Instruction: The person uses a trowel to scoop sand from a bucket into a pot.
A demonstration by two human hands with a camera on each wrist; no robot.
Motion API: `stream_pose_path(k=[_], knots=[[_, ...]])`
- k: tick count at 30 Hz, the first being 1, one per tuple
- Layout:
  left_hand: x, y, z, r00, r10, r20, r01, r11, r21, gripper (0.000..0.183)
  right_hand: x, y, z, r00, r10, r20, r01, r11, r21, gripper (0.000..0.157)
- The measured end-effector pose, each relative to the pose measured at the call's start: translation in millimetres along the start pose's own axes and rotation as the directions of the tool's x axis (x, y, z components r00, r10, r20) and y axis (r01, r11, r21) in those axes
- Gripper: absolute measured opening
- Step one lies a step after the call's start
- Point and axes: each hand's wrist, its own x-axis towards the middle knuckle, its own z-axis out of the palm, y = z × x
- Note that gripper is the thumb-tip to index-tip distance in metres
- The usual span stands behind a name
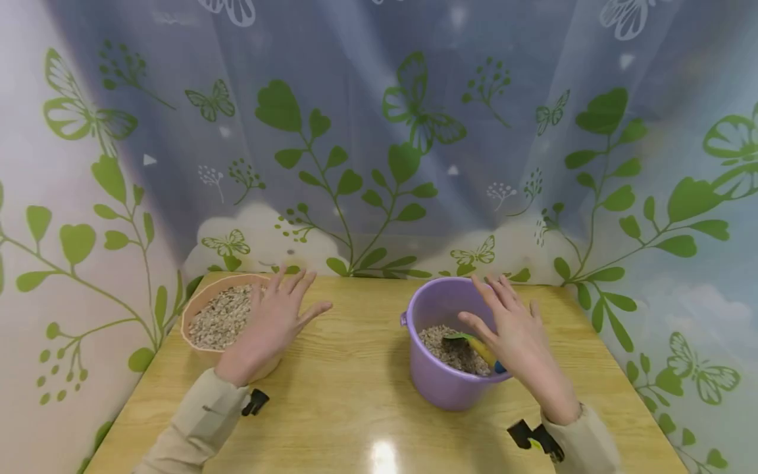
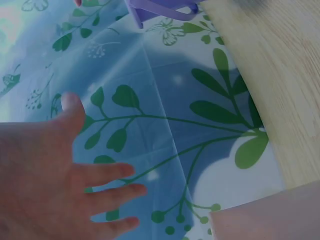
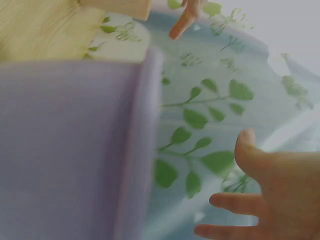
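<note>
My left hand (image 1: 275, 322) is held over the right side of a peach-coloured tub (image 1: 186, 329) of speckled gravel (image 1: 222, 319), fingers spread and nothing in them. Over the right rim of a purple bucket (image 1: 441, 385) hovers my right hand (image 1: 515, 329), likewise spread and without a thing in its grip. Gravel (image 1: 435, 337) lies low in the bucket. A small hand tool (image 1: 478, 349) with a yellow and blue handle and a green neck leans there, its head partly sunk in the gravel. In the right wrist view the bucket wall (image 3: 70, 150) looms close beside the extended fingers.
Both containers stand on a light wooden table (image 1: 349, 368), the tub at back left and the bucket right of centre. A curtain (image 1: 349, 131) printed with leaves and butterflies hangs behind the table and along both sides. Black clips (image 1: 254, 402) are at both sleeve cuffs.
</note>
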Motion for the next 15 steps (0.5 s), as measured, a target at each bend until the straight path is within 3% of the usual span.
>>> stream_pose_path(k=[3,7,11,15], knots=[[0.8,-0.9,-4.8,0.997,0.005,-0.073,-0.006,1.000,-0.011,0.061,-3.4,-17.3,-1.7,0.982,-0.055,-0.179,0.062,0.998,0.033,0.060],[3.0,-5.1,-10.3,0.985,0.029,-0.170,-0.033,0.999,-0.021,0.048,-5.3,-43.8,1.6,0.923,-0.128,-0.363,0.165,0.983,0.075,0.050],[1.3,-17.2,-13.6,0.972,0.061,-0.228,-0.076,0.995,-0.058,0.046,-1.2,-67.0,14.1,0.885,-0.177,-0.430,0.240,0.966,0.096,0.053],[-5.1,-36.1,-14.3,0.970,0.074,-0.232,-0.097,0.991,-0.088,0.050,6.6,-85.8,29.6,0.883,-0.189,-0.430,0.269,0.954,0.134,0.056]])
